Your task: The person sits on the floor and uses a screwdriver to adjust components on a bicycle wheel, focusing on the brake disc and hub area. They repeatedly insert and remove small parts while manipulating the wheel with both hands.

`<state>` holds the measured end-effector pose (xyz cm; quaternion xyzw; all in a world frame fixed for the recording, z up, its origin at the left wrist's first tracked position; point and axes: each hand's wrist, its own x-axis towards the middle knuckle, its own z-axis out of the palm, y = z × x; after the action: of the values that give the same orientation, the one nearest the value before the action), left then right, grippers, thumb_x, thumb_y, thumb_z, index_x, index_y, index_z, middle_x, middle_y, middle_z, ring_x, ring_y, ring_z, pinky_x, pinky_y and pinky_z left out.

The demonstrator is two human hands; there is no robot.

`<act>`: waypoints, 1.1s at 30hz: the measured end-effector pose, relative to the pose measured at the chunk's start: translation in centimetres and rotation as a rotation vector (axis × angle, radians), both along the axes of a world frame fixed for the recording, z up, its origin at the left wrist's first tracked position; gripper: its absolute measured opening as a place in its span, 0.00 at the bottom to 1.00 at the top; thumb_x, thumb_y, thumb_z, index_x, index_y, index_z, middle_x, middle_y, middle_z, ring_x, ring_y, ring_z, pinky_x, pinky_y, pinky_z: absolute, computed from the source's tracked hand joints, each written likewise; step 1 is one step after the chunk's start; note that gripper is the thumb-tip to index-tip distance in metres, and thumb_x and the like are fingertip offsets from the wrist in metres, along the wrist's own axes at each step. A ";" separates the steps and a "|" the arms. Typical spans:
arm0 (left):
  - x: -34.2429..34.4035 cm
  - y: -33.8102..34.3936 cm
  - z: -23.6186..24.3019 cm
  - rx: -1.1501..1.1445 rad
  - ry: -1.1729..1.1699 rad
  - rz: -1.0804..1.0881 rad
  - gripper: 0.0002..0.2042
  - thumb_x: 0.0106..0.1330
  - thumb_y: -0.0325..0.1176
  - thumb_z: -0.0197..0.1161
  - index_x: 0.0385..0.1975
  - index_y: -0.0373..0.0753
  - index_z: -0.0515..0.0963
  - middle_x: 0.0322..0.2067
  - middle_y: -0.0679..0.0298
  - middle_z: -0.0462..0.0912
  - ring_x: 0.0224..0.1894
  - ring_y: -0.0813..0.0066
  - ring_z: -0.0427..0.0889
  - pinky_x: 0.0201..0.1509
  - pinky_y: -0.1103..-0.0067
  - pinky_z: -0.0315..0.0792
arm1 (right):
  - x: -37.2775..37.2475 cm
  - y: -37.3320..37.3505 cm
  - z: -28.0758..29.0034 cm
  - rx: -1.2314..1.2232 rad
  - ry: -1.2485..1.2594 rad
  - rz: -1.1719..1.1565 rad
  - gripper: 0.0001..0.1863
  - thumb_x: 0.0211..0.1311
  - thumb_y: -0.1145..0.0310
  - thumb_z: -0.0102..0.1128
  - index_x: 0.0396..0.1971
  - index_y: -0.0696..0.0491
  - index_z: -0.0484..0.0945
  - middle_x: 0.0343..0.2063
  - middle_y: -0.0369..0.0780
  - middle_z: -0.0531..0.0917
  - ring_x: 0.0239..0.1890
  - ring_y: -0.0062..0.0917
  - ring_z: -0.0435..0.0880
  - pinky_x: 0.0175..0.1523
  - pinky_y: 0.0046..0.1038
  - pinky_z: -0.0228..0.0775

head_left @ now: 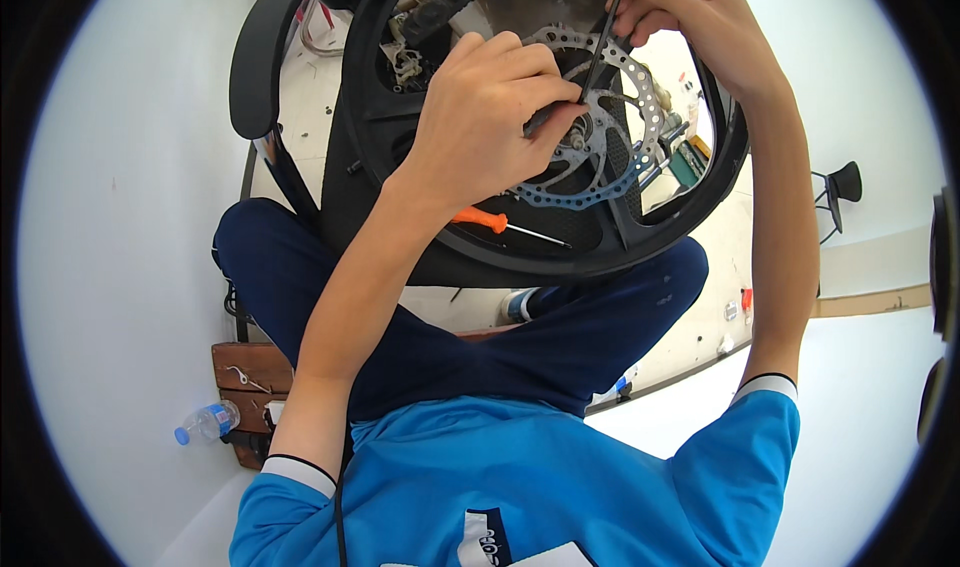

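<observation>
Head view: I look down on two bare hands at work over a black spoked wheel [650, 239], which lies flat in front of the person's knees. A silver brake disc [648, 102] with many small holes sits around the hub [577, 139] of this wheel. The thin dark rod [603, 42] stands slanting above the disc, between the two hands. The left hand [490, 107] has a nearly closed grip: thumb and forefinger pinch at the lower end of the rod, near the hub. I cannot tell if the dark shape between these fingers belongs to the rod. The right hand [670, 7] is higher and farther right, at the picture's upper edge; its grip is closed with the fingertips on the upper part of the rod. A screwdriver [485, 219] with orange handle lies inside the wheel opening, just below the left wrist. To the left I see a black armrest [256, 57] and, lower, a clear plastic bottle [212, 422] beside a brown wooden piece [250, 365].
</observation>
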<state>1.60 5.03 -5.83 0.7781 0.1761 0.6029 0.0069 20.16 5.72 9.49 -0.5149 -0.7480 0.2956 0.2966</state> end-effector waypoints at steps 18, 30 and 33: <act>0.5 -0.1 -0.2 -0.037 -0.033 0.008 0.05 0.49 0.26 0.74 0.25 0.40 0.86 0.21 0.71 0.79 0.24 0.75 0.72 0.31 0.77 0.60 | -3.4 1.0 1.3 -0.075 -0.185 0.120 0.14 0.70 0.67 0.59 0.29 0.64 0.81 0.21 0.41 0.85 0.23 0.19 0.85 0.29 0.22 0.77; 0.1 -0.1 -0.4 -0.054 0.045 -0.010 0.07 0.51 0.26 0.73 0.31 0.43 0.88 0.23 0.73 0.79 0.25 0.76 0.70 0.32 0.79 0.59 | 6.4 -9.7 -9.6 0.083 0.588 -0.227 0.08 0.69 0.71 0.61 0.34 0.60 0.79 0.21 0.40 0.83 0.17 0.19 0.81 0.19 0.17 0.71; 0.6 -0.1 -0.2 -0.038 0.050 -0.002 0.08 0.51 0.25 0.73 0.31 0.43 0.88 0.23 0.73 0.79 0.25 0.76 0.71 0.33 0.79 0.59 | 6.4 -9.7 -10.7 0.158 0.676 -0.233 0.06 0.70 0.73 0.59 0.36 0.62 0.80 0.21 0.41 0.82 0.17 0.18 0.79 0.20 0.17 0.69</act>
<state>2.22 4.98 -6.08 0.7929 0.1869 0.5798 0.0178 26.52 -3.99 -1.25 -0.4453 -0.5646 0.3546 0.5977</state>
